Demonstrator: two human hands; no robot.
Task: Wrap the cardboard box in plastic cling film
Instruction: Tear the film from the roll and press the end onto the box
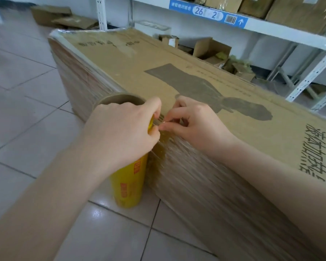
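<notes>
Left hand (120, 129): I clamp it round the roll (129, 182), steadying it.
Right hand (192, 123): pinches cling film (177, 166), probably to tear it.

Two hands, the left hand (120, 130) and the right hand (194, 123), meet at one large cardboard box (158, 68). One yellow roll of cling film (128, 185) stands under the left hand; one strip of film (159, 119) is pinched between the two. Beyond the hands stands one white shelf rack (271, 29) with one blue label (208, 13) and at least three brown parcels (299, 12). Beneath it lie small open boxes (209, 48), too jumbled to count.
</notes>
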